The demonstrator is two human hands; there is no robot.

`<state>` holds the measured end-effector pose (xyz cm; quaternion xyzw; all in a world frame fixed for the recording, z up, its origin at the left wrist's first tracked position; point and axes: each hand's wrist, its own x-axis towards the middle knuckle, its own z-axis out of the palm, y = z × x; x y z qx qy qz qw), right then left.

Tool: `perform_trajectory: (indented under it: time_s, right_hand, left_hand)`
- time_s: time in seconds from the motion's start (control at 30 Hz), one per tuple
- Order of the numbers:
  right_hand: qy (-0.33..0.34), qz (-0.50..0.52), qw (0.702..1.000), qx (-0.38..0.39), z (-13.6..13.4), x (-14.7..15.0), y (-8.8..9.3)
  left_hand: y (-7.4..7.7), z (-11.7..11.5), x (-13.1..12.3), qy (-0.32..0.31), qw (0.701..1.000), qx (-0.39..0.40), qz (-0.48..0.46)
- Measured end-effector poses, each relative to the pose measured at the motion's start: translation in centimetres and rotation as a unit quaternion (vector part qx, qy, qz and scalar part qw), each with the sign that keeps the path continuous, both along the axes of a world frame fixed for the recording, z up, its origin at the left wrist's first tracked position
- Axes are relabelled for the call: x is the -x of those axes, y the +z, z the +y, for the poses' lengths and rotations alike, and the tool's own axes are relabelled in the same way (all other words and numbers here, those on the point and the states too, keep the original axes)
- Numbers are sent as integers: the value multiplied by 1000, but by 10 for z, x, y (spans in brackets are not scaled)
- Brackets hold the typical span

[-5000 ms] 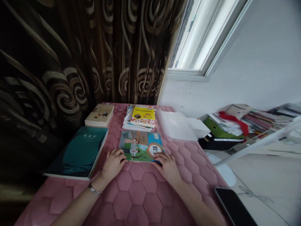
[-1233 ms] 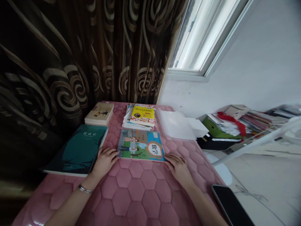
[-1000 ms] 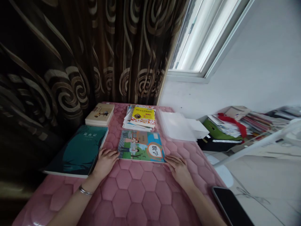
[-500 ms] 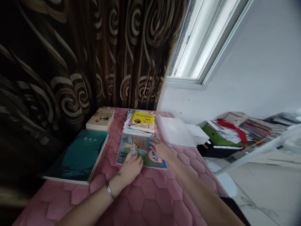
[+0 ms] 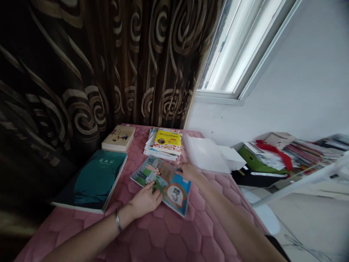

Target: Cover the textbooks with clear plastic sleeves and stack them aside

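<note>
**Both hands on the picture book, book skewed**

Left hand [image 5: 145, 199] lies flat, fingers spread, on the near-left part of the picture book [image 5: 160, 182]; not gripping. Right hand [image 5: 189, 171] rests on its far-right edge; can't tell whether the fingers hook under the cover. Book sits on the pink tabletop [image 5: 169, 236] between the hands, turned at an angle, one corner pointing toward the person.

Beyond the hands: yellow book stack [image 5: 165, 142], clear sleeves [image 5: 205, 154] to its right. Left of the left hand: teal book [image 5: 94, 180], small tan book [image 5: 119, 137] behind it.

Risks, as I judge them:
- Quilted cover is soft, so a flat palm push may slip or crease the book's cover.
- Further swing could knock the far corner into the yellow stack.

Versus 0.5 s ago: the book lay square to the edge, now rotated; right hand has moved toward the far edge.
</note>
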<state>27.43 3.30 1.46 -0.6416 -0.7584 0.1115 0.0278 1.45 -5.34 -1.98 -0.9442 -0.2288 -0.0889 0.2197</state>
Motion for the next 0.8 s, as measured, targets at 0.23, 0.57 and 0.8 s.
perform_trajectory:
  time_s: [0.23, 0.57, 0.8]
  right_hand:
    - [-21, 178, 973, 148, -78, -14, -30]
    - [-97, 307, 947, 18, -63, -4, -33]
    - [-97, 317, 943, -1, -58, -6, -48]
  left_hand:
    - [-4, 10, 54, 76, 995, 46, -47]
    - [8, 46, 32, 360, 789, 373, -329]
    - [-2, 60, 24, 361, 758, 377, -391]
